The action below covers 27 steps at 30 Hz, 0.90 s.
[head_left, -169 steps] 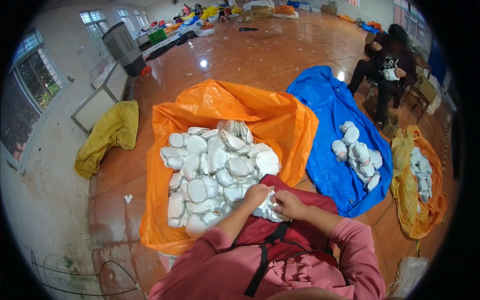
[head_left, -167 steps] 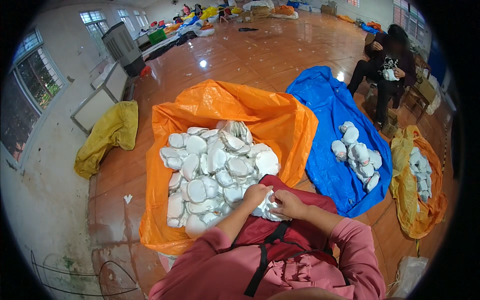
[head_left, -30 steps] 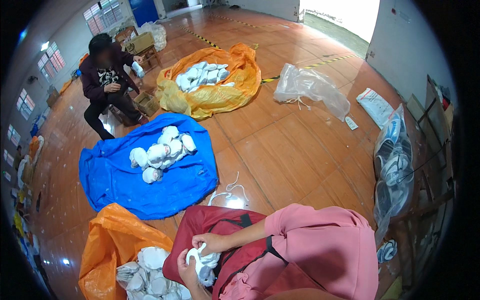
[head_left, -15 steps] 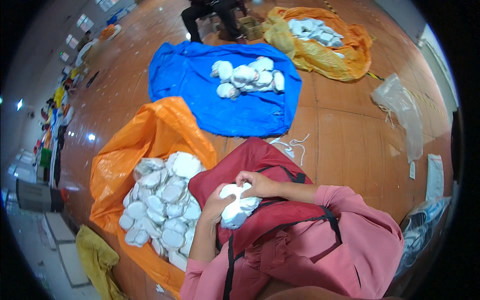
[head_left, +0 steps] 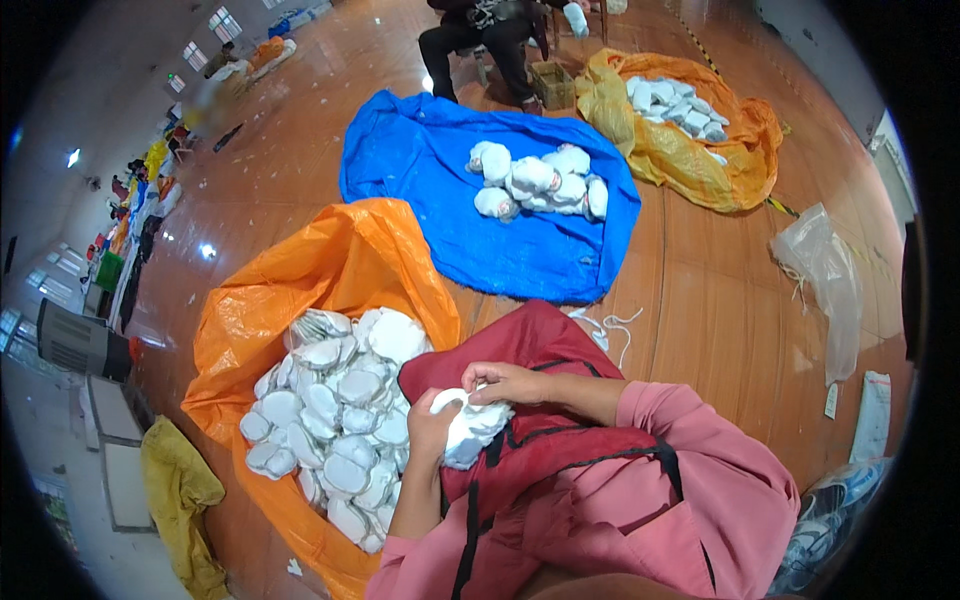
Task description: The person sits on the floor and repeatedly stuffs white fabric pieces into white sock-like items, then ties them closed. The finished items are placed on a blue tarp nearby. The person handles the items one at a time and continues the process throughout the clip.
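Note:
Over my lap I hold a bundle of soft white cloth pieces [head_left: 475, 440], with grey showing at its lower end. My left hand [head_left: 430, 425] wraps round its left side, thumb on top. At the upper edge the fingers of my right hand [head_left: 505, 383] pinch the cloth. Under both hands lies a dark red apron [head_left: 540, 350] with black trim. Close by on the left, an opened orange sack [head_left: 330, 250] holds a large heap of similar white cloth bundles [head_left: 345, 430].
Beyond my lap a blue sheet [head_left: 410, 160] bears several white bundles [head_left: 535, 178]. A yellow-orange sack [head_left: 710, 185] with more white pieces stands far right, near a seated person [head_left: 490, 45] and a cardboard box [head_left: 552, 86]. Clear plastic [head_left: 830, 290] and white cord [head_left: 622, 325] lie on the floor.
My view has shifted, so the surroundings appear lower and to the right. My right-hand fingers have moved closer to my left hand on the bundle. A white piece now shows by the seated person.

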Tool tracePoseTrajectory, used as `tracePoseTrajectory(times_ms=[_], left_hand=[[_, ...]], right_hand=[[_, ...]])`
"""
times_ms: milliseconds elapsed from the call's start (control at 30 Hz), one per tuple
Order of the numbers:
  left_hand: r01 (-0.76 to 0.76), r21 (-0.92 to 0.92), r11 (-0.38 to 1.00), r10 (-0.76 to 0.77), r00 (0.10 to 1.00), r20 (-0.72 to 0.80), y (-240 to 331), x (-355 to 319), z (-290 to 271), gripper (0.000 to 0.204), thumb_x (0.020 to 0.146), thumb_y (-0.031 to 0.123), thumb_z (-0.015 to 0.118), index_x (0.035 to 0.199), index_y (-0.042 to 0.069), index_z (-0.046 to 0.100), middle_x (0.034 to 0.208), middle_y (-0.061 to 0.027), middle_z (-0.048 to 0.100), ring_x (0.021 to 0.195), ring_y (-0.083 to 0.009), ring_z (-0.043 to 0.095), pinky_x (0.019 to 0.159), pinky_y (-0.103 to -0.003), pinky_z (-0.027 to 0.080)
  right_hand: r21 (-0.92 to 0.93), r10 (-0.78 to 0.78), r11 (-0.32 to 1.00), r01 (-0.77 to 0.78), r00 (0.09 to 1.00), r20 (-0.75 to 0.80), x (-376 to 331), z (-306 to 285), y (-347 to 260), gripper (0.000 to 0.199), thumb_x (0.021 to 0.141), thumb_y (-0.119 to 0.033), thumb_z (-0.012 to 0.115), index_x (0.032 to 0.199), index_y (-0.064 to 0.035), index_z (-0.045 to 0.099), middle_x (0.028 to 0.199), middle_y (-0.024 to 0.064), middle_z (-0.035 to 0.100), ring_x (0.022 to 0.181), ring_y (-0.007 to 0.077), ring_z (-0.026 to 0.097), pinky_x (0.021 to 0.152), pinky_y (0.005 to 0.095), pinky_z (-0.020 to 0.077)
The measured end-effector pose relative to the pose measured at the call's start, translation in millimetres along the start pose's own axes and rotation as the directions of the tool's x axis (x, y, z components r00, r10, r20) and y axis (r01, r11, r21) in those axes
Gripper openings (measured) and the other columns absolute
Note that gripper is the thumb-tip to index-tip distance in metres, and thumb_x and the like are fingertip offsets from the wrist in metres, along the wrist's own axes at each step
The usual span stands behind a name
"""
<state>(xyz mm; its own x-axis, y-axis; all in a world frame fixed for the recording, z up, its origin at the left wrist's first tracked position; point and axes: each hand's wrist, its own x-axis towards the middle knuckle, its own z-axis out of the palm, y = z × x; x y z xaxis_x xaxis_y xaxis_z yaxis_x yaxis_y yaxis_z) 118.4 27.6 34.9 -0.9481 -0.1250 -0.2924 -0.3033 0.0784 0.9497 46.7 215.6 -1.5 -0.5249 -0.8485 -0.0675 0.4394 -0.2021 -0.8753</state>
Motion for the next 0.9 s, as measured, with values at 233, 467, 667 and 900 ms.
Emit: tracePoseTrajectory(times_ms=[233, 467, 667, 900], left_hand=[[0.044, -0.109, 0.993, -0.057, 0.991, -0.121, -29.4, 3.1, -11.9, 0.012, 0.084, 0.008, 0.070, 0.092, 0.000, 0.067, 0.081, -0.0025, 0.065, 0.070, -0.0097, 0.059, 0.063, -0.025, 0.047], [0.041, -0.306, 0.951, -0.081, 0.989, -0.122, -63.0, -0.3, -31.7, 0.016, 0.084, 0.008, 0.072, 0.096, 0.000, 0.065, 0.084, -0.0055, 0.067, 0.069, -0.0119, 0.062, 0.063, -0.025, 0.049], [0.023, -0.194, 0.981, -0.049, 0.990, -0.130, -64.4, 3.4, -48.1, 0.023, 0.084, 0.014, 0.073, 0.101, 0.000, 0.065, 0.084, -0.0056, 0.067, 0.068, -0.0123, 0.061, 0.062, -0.026, 0.049], [0.062, -0.160, 0.985, -0.107, 0.951, -0.289, -39.2, 2.3, -46.4, 0.021, 0.079, 0.008, 0.075, 0.095, -0.003, 0.066, 0.082, -0.0068, 0.068, 0.067, -0.0130, 0.062, 0.062, -0.026, 0.049]], right_hand=[[-0.210, -0.035, 0.977, 0.033, 0.999, -0.008, 24.7, 5.7, 27.0, 0.018, 0.090, -0.018, 0.068, 0.099, -0.0081, 0.056, 0.096, -0.0034, 0.054, 0.092, 0.0049, 0.050, 0.079, 0.0224, 0.0420], [-0.433, -0.103, 0.895, 0.107, 0.994, 0.033, 28.0, 26.4, 24.0, 0.020, 0.089, -0.018, 0.068, 0.101, -0.0087, 0.054, 0.098, -0.0008, 0.051, 0.097, 0.0089, 0.047, 0.086, 0.0261, 0.0403], [-0.391, -0.062, 0.917, 0.081, 0.996, 0.063, 43.1, 22.8, 35.2, 0.030, 0.084, -0.012, 0.070, 0.104, -0.0076, 0.049, 0.099, 0.0003, 0.048, 0.097, 0.0108, 0.045, 0.087, 0.0262, 0.0392], [-0.510, -0.114, 0.860, 0.004, 0.976, -0.186, 64.0, 28.7, 48.8, 0.035, 0.077, -0.010, 0.074, 0.104, -0.0068, 0.051, 0.096, 0.0064, 0.057, 0.092, 0.0166, 0.056, 0.080, 0.0309, 0.0467]])
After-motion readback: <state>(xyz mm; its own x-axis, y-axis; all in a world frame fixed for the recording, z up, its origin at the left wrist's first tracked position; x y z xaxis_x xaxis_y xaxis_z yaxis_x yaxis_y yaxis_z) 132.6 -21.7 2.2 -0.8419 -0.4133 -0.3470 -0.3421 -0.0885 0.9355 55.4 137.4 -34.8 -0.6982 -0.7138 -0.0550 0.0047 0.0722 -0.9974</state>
